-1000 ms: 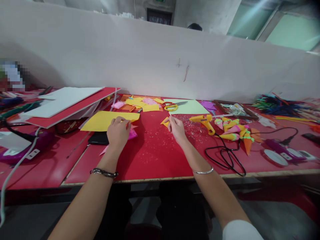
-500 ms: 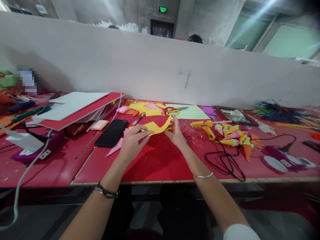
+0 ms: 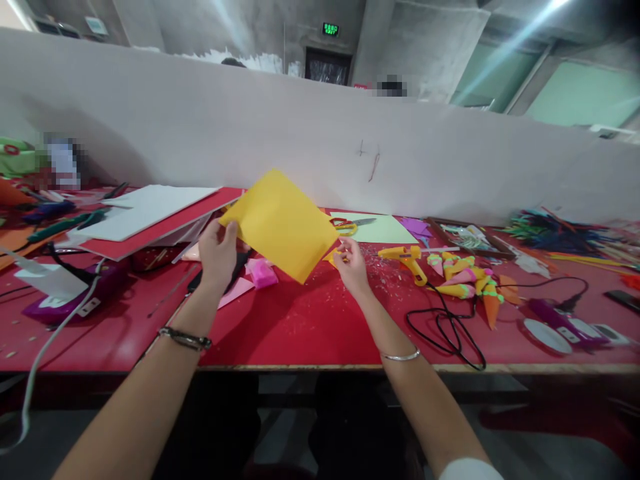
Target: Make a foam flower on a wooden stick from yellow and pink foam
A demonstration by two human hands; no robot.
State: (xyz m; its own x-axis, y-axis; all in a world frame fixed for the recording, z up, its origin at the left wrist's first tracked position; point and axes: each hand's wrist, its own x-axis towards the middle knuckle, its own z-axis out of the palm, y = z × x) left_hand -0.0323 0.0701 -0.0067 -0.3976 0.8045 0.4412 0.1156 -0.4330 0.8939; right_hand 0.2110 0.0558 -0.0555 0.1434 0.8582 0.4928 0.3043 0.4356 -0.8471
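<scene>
Fingers of left hand [image 3: 217, 257]: closed in pinch, thumb in front, on the left corner of yellow craft sheet [image 3: 283, 227]. Light pressure at the very corner should be enough; a hard pinch could crease it.
Fingers of right hand [image 3: 353, 267]: curled almost closed, with small yellow piece [image 3: 333, 259] at the tips, beside the sheet's right corner. If they pinch this corner also, I cannot tell. It is better that the small piece does not rub or bend against the sheet.
Yellow craft sheet: raised above the red tabletop [image 3: 300, 333], turned like a diamond, its face toward the person. It looks thin, so support from two opposite corners would hold it flatter.
Clock: centre on the sheet, 12 toward the white partition [image 3: 200, 127].
Scissors [image 3: 350, 227]: at 3 o'clock, close to the right hand; a wide swing could catch them.
Hot glue gun [image 3: 410, 260]: between 3 and 4 o'clock; sheet and wrist should pass well away from its nozzle.
Bright pink piece [image 3: 263, 273]: near 7 o'clock, lower than the sheet.
Smartphone [image 3: 234, 280]: near 8 o'clock, partly behind the left hand.
</scene>
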